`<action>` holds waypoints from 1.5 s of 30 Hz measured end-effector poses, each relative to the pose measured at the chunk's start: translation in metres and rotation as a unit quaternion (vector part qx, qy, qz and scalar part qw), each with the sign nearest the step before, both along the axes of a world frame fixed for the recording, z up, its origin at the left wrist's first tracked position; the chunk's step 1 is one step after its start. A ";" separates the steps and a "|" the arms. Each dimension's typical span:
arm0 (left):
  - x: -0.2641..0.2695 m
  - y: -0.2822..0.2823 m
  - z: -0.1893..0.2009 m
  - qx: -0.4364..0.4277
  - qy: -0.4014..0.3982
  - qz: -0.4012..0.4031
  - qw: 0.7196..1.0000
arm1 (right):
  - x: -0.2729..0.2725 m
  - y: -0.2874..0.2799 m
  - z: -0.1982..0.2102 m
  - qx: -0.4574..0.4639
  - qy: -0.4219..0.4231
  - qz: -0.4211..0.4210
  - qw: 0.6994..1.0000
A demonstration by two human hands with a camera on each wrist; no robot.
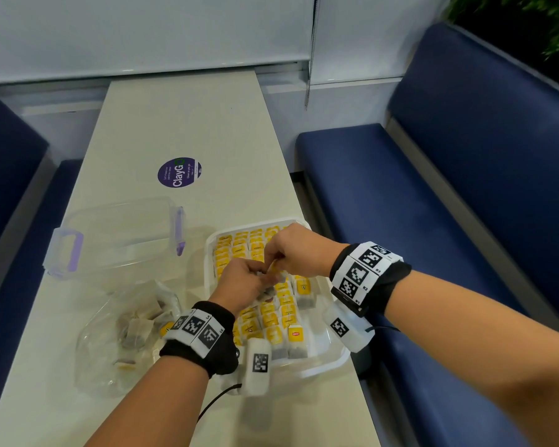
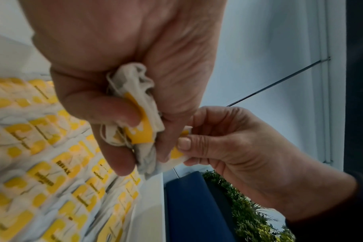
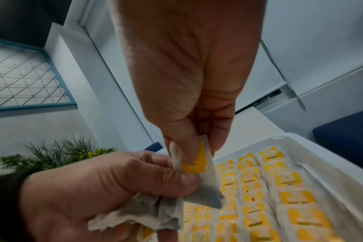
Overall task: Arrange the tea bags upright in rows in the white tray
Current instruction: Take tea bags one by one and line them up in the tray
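The white tray [image 1: 323,366] sits at the table's right edge, filled with rows of upright tea bags [image 1: 271,321] bearing yellow tags. Both hands meet above its middle. My left hand [image 1: 244,280] grips a crumpled bunch of tea bags [image 2: 135,101] in its curled fingers. My right hand [image 1: 291,253] pinches the top of one tea bag [image 3: 199,165] between thumb and fingers, right next to the left hand's bunch. That bag hangs above the rows [image 3: 280,196].
A clear plastic bag [image 1: 126,330] with several loose tea bags lies left of the tray. A clear lidded container [image 1: 117,233] with purple clips stands behind it. Blue bench seats [image 1: 433,221] flank the table; a purple sticker [image 1: 179,172] marks its middle.
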State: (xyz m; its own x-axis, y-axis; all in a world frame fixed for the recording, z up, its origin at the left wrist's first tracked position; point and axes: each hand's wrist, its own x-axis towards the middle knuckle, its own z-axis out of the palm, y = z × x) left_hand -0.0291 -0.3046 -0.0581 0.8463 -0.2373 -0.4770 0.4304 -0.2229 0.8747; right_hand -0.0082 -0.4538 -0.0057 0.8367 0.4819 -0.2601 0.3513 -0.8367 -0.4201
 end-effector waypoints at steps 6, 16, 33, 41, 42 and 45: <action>-0.001 0.006 -0.004 -0.003 0.012 0.003 1.000 | 0.000 -0.008 -0.008 -0.087 0.005 0.030 0.996; -0.001 0.014 -0.007 0.001 0.011 0.043 0.999 | -0.011 -0.020 -0.050 -0.148 0.113 0.041 0.982; -0.003 0.012 0.002 -0.008 0.026 0.067 0.997 | -0.008 -0.016 -0.063 -0.199 0.085 0.033 0.976; -0.003 0.012 0.000 -0.014 0.026 0.077 0.997 | -0.011 -0.015 -0.061 -0.197 0.072 0.021 0.978; -0.004 0.012 0.001 -0.015 0.027 0.078 0.996 | -0.010 -0.015 -0.061 -0.194 0.070 0.019 0.978; -0.005 0.012 0.003 -0.032 0.040 0.087 0.995 | -0.008 -0.014 -0.061 -0.198 0.078 0.021 0.977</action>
